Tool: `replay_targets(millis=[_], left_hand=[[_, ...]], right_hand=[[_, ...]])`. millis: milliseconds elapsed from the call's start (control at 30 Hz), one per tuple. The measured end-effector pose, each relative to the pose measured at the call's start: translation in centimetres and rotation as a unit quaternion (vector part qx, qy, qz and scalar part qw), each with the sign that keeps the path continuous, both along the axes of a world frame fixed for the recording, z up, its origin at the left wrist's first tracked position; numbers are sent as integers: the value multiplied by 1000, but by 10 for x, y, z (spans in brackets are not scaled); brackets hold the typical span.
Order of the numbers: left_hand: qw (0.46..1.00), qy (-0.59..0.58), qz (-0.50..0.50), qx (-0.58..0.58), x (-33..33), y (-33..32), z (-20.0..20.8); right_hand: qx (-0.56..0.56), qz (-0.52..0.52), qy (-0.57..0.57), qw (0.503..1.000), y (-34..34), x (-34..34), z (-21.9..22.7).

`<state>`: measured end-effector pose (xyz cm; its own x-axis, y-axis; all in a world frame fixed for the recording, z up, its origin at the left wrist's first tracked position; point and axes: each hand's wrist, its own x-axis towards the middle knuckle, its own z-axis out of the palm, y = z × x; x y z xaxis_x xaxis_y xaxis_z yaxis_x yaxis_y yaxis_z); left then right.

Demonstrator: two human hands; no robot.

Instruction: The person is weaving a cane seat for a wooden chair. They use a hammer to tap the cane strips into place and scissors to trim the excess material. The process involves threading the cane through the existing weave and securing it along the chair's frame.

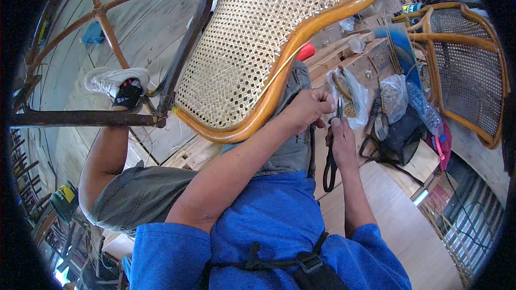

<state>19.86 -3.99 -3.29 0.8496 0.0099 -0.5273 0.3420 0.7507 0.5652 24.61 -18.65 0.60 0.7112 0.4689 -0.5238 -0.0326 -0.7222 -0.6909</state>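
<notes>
My right hand (344, 138) is closed around scissors (339, 108), metal blades pointing away from me and a black handle loop hanging below the hand. Beside the blades, my left hand (310, 108) has its fingers pinched together; whatever lies between them is too small to make out. Just left of the hands, a curved orange-brown rattan frame (257, 124) rests by my lap, filled with open-weave cane webbing (242, 43). Short pale cane ends stick out along its right edge. A thin loose strand of cane (282, 72) crosses the frame near my left wrist.
Dark bent rattan legs (185, 37) stand at the left, around my shoe (115, 81). To the right lie a clear plastic bag (356, 96), a plastic bottle (424, 108) and a black bag (400, 142). Another cane-panelled chair (465, 59) stands far right. A red handle (306, 51) shows behind the frame.
</notes>
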Motion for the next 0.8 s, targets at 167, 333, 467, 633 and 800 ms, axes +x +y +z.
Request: replay_targets(millis=[167,333,467,633,800], left_hand=[[1000,-19,5,-7,-2,0,-3],[1000,-12,9,3,-2,-1,-2],[999,-6,-2,35,1,-1,-1],[997,-23,-4,75,-2,-3,-1],[996,-31,4,88,1,-3,-1]], right_hand=[[-2,46,-43,998,12,5,-1],[-11,56,-106,993,8,3,-10],[-31,46,-95,994,-2,8,-26],[-51,14,-30,998,-32,5,-17],[-256,56,-62,963,-92,-12,-40]])
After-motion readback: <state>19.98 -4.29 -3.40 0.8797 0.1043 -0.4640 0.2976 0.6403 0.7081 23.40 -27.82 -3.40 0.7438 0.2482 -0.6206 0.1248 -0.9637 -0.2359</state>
